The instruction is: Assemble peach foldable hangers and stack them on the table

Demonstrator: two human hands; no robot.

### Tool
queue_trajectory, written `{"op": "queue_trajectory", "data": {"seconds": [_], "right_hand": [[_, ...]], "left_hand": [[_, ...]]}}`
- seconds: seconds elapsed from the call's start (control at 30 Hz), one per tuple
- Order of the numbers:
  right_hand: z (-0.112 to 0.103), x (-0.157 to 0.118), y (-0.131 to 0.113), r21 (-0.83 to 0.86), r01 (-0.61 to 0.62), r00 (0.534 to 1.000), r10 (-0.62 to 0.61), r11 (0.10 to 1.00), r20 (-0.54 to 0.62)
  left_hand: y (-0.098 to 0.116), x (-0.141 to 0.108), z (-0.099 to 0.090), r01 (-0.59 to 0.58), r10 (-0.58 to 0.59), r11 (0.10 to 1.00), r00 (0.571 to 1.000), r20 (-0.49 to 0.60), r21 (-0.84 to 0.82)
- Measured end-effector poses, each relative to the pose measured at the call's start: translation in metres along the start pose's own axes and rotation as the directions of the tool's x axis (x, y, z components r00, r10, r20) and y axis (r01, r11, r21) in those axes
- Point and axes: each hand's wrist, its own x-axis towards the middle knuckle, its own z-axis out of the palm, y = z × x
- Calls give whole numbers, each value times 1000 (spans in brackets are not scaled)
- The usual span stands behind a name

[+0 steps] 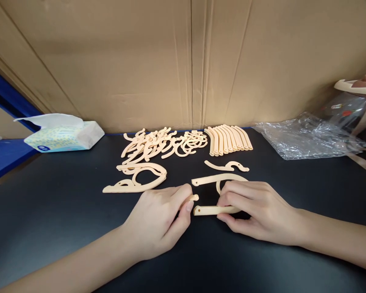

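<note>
Pinched in my left hand (163, 219) is a small beige plastic piece (194, 197), mostly hidden by the fingers. My right hand (259, 209) grips a beige hanger assembly, whose two arms, an upper one (213, 179) and a lower one (208, 210), point left with holes at their ends. The small piece's tip is close to the lower arm's end. Beyond my right hand lies a loose curved hook-like piece (227, 166). A folded beige hanger (134, 188) rests on the black table beyond my left hand.
Behind are a heap of loose beige pieces (149, 144), ring-shaped hooks (195, 142) and a row of beige arms (230, 140). A tissue pack (62, 134) stands at left, clear plastic bags (308, 138) at right. Cardboard (134, 65) closes off the back.
</note>
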Motion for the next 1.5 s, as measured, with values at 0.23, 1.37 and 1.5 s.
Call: {"op": "queue_trajectory", "data": {"seconds": [0.23,1.37,1.5], "right_hand": [[-1,-1,0,17,-7,999,7,1000,-38],[1,-5,6,90,-2,1000,5,996,-29],[1,-6,8,108,-6,1000,6,994,-5]], "left_hand": [[0,1,2,35,-35,999,999,12,39],[-6,0,10,-88,102,965,994,-46,249],[-4,2,7,-132,142,931,990,-2,340]]}}
